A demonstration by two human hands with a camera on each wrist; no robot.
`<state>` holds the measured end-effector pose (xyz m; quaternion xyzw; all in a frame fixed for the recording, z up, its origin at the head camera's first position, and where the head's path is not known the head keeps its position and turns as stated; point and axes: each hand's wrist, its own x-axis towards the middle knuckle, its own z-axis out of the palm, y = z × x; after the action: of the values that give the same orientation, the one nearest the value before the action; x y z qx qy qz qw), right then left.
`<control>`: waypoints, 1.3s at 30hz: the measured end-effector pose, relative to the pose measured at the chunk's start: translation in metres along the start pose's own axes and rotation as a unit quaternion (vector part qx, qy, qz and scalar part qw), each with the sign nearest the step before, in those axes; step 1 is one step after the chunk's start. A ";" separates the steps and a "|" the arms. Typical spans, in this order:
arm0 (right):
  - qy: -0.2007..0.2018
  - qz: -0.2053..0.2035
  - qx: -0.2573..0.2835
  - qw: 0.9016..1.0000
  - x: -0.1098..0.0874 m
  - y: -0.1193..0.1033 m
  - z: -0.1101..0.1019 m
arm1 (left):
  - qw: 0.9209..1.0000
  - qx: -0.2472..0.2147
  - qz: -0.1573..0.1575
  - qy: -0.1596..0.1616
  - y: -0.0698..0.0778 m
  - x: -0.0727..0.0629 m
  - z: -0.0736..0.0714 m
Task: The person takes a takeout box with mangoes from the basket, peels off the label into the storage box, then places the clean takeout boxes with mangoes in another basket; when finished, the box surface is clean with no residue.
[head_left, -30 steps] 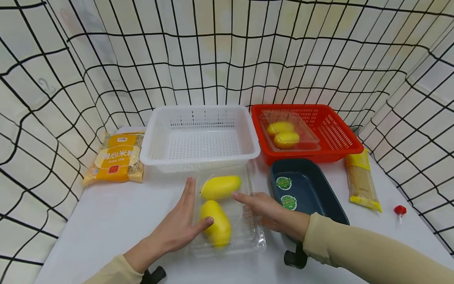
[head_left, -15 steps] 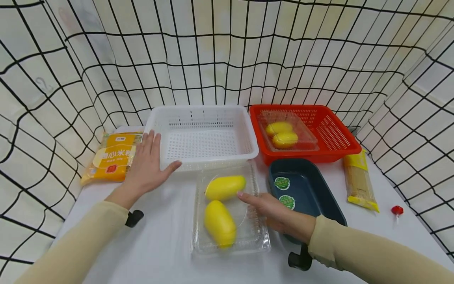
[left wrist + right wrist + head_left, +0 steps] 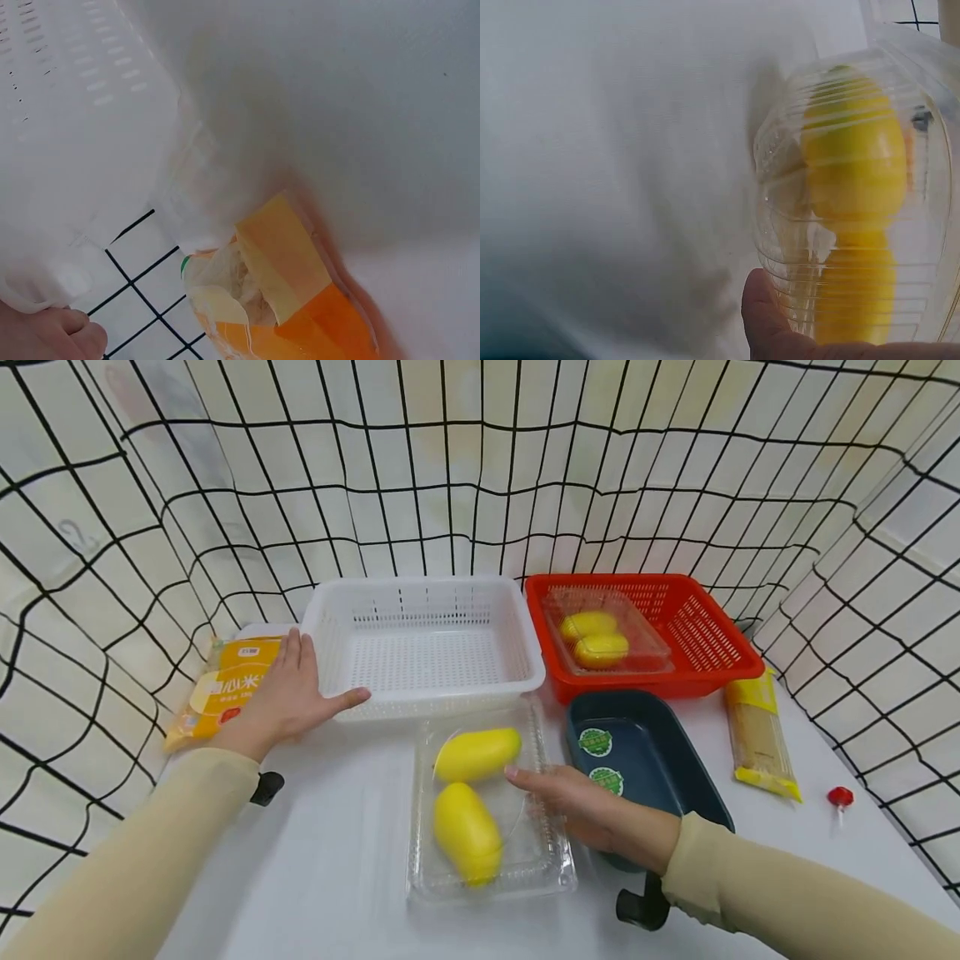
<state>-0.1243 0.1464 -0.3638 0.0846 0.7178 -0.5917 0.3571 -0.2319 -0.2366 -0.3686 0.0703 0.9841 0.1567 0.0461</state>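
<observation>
My right hand (image 3: 581,802) holds the right side of a clear plastic clamshell box (image 3: 525,860), thumb on top and the other fingers mostly hidden. Inside lie two yellow mangoes (image 3: 477,753), one crosswise above the other; they also show through the ribbed wall in the right wrist view (image 3: 855,165). My left hand (image 3: 281,697) lies with straight fingers along the left end of a white plastic basket (image 3: 420,685), its thumb spread toward the front rim. In the left wrist view, its fingers (image 3: 64,334) are right at the basket's rim. The basket holds nothing.
An orange food bag (image 3: 217,693) lies left of the white basket. At the right stands a red basket (image 3: 705,643) holding another clear box with two mangoes. A dark blue tray (image 3: 652,760), noodle pack (image 3: 761,739) and red lollipop (image 3: 841,797) lie nearer. Black netting surrounds the table.
My left hand has left the box's left side and moved left and forward to the white basket's left end. My right hand stays on the box, which has shifted slightly right in view.
</observation>
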 end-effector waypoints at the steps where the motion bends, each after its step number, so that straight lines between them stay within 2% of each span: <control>1: -0.007 0.002 0.001 1.000 -0.001 -0.001 -0.001 | 1.000 0.000 -0.003 -0.005 0.000 0.001 -0.001; 7: -0.033 0.002 -0.010 0.999 -0.006 -0.008 -0.005 | 1.000 0.007 -0.009 -0.023 -0.002 0.003 -0.005; 13: -0.036 -0.032 -0.019 0.999 -0.016 -0.018 -0.018 | 0.999 0.009 -0.007 -0.032 -0.003 0.003 -0.008; 18: -0.040 -0.069 -0.011 0.997 -0.028 -0.030 -0.038 | 0.999 0.012 -0.009 -0.037 -0.001 0.004 -0.010; 22: -0.055 -0.111 0.010 0.992 -0.034 -0.043 -0.063 | 0.999 0.016 -0.008 -0.037 -0.001 0.004 -0.011; 24: -0.046 -0.138 0.024 0.989 -0.036 -0.049 -0.076 | 0.999 0.016 -0.008 -0.037 0.000 0.004 -0.011; 28: 0.003 -0.174 0.041 0.984 -0.040 -0.062 -0.104 | 0.999 0.015 -0.004 -0.035 0.001 0.005 -0.010; 36: 0.080 -0.184 0.044 0.979 -0.038 -0.074 -0.158 | 0.999 0.021 -0.003 -0.034 0.002 0.008 -0.007; 39: 0.077 -0.180 0.073 0.978 -0.037 -0.077 -0.179 | 0.999 0.023 -0.003 -0.035 0.002 0.008 -0.005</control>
<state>-0.2124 0.2983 -0.2724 0.0252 0.7018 -0.6884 0.1818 -0.2403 -0.2354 -0.3637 0.0741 0.9854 0.1308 0.0796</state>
